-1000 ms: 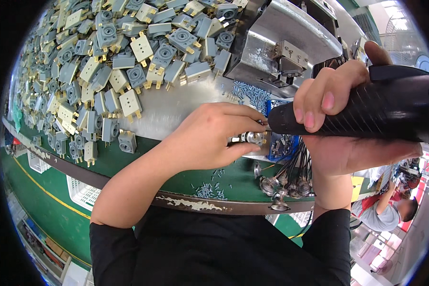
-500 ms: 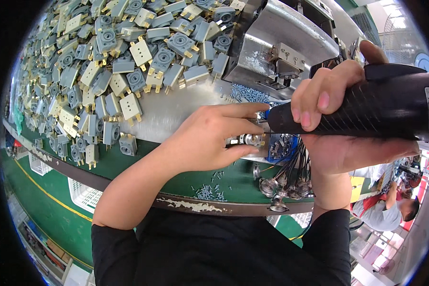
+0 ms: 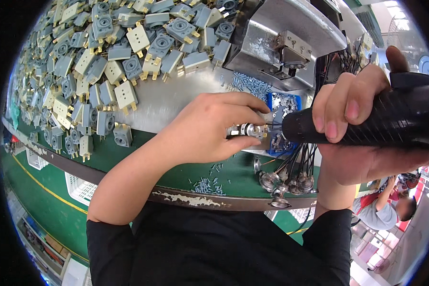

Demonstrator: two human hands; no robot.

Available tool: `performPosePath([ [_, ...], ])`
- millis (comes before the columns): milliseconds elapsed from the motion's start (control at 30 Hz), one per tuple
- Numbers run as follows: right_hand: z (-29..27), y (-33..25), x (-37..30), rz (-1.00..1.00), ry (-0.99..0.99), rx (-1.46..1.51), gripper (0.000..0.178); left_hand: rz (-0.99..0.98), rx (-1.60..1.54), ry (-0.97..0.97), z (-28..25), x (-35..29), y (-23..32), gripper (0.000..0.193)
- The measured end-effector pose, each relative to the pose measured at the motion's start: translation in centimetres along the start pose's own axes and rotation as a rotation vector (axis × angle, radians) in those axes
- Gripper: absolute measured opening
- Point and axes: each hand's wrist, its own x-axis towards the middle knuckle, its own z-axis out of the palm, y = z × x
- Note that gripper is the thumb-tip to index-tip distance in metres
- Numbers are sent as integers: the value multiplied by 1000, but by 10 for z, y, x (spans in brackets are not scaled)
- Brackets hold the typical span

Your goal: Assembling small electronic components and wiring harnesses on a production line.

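Note:
Over the bench's front part, my left hand (image 3: 207,126) pinches a small part with a shiny round metal end (image 3: 248,129) between thumb and fingers. The palm hides most of that part. My right hand (image 3: 352,105) is wrapped round a black electric screwdriver (image 3: 410,112), held nearly level with its nose toward the left. A thin bit reaches from the nose toward the pinched part; whether it touches a screw I cannot tell. Under the screwdriver's nose stands a blue tray (image 3: 299,101) of small metal pieces. Just behind my left fingers lies a heap of small screws (image 3: 250,86).
Grey and cream switch-like blocks (image 3: 138,38) with brass tabs heap over the left and back. A bent sheet-metal fixture (image 3: 267,43) stands behind my hands. Round metal parts on black wires (image 3: 291,181) lie near the front edge, loose screws (image 3: 209,186) left of them. Another person (image 3: 388,212) sits far right.
The screwdriver and my right hand have shifted right, its nose drawing back from the pinched part and uncovering more of the blue tray. My left hand keeps its pinch, almost in place.

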Motion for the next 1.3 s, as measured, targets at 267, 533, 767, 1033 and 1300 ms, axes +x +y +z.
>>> performPosePath([
  [267, 7, 8, 4, 6, -107, -5, 122, 30, 6, 21, 1, 0, 0, 32],
  [533, 5, 12, 10, 3, -218, -6, 120, 80, 50, 41, 2, -2, -2, 32],
  [767, 0, 9, 8, -6, -312, 10, 119, 115, 83, 66, 3, -5, -3, 32],
  [1033, -3, 10, 13, -11, -411, 17, 117, 75, 89, 77, 7, -4, -4, 27],
  [1300, -2, 32, 27, -21, -517, 30, 115, 88, 74, 92, 9, -6, -5, 32],
])
